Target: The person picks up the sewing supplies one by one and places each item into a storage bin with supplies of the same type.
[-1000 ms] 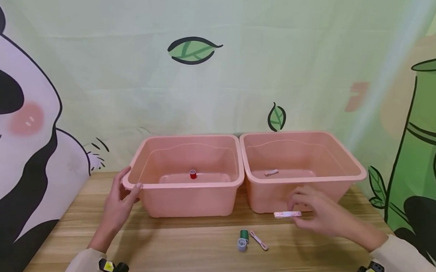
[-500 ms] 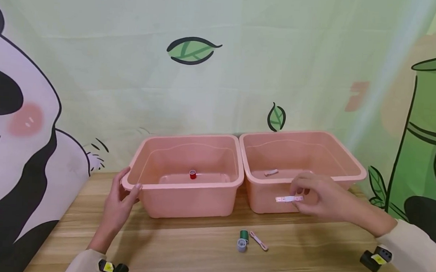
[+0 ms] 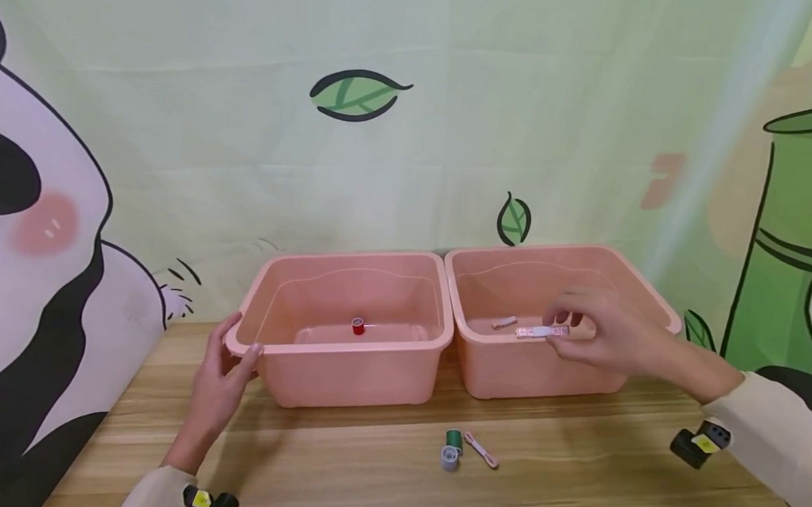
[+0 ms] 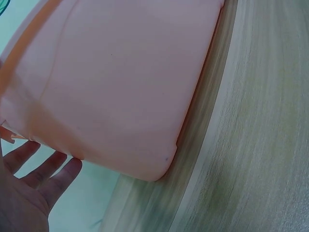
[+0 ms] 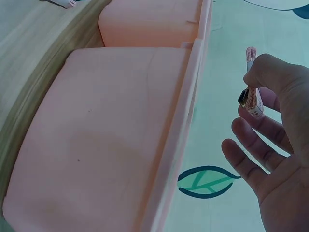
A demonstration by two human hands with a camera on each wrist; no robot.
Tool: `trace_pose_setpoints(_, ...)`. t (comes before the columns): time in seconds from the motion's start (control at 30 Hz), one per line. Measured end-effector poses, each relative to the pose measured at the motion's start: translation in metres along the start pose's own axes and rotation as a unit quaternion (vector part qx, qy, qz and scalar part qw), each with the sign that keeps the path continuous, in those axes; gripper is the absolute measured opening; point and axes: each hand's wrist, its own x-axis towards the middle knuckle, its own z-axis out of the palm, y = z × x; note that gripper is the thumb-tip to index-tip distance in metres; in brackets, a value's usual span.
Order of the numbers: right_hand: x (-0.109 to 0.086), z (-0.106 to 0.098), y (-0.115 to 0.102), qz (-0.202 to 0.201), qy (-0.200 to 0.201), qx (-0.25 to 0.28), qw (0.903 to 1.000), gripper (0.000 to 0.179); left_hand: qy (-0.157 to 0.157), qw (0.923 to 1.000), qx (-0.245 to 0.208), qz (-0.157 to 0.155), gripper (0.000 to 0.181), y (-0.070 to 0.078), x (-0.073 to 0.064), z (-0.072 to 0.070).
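On the wooden table, before the near left corner of the right tub, there is a grey spool with a green spool just behind it; a thin pink strip lies slantwise beside them.

To the left of the right tub, just beside it, stands the left tub. The left hand holds its near outer corner, thumb at the front; the left wrist view shows, better than the head view, that the fingers are spread, their tips against the tub.

The right hand is raised at the near rim of the right tub, and thumb and forefinger pinch a folded strip. The head view gives its printed flat side; only the right wrist view shows its folded layers from the end, and the other fingers standing apart. This hand hides part of the right tub's rim and inside.

Within the right tub, toward its left, lies a small strip; the left tub contains a red spool. Behind the right tub hangs a leaf-printed cloth.
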Motion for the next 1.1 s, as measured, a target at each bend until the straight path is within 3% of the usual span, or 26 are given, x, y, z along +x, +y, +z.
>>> trace_pose_setpoints(0.17, 0.012, -0.008, 0.006, -0.007, 0.004, -0.023, 0.9997, 0.02, 0.001, 1.0, 0.002, -0.001, 0.072, 0.0, -0.001, 0.0)
trace_pose_setpoints(0.33, 0.024, -0.016, 0.015, -0.01, 0.012, -0.007, 0.9999, 0.024, 0.005, 1.0, 0.005, -0.002, 0.071, 0.001, -0.001, 0.001)
trace_pose_setpoints(0.63, 0.033, -0.018, 0.03, 0.099, -0.026, 0.007, 0.9947, 0.02, 0.008, 0.9999, 0.008, 0.001, 0.07, 0.0, -0.001, 0.002)
trace_pose_setpoints(1.1, 0.06, -0.014, 0.062, 0.182, -0.077, 0.005, 0.9803, 0.012, 0.014, 0.9998, 0.006, 0.011, 0.069, -0.003, 0.0, 0.003)
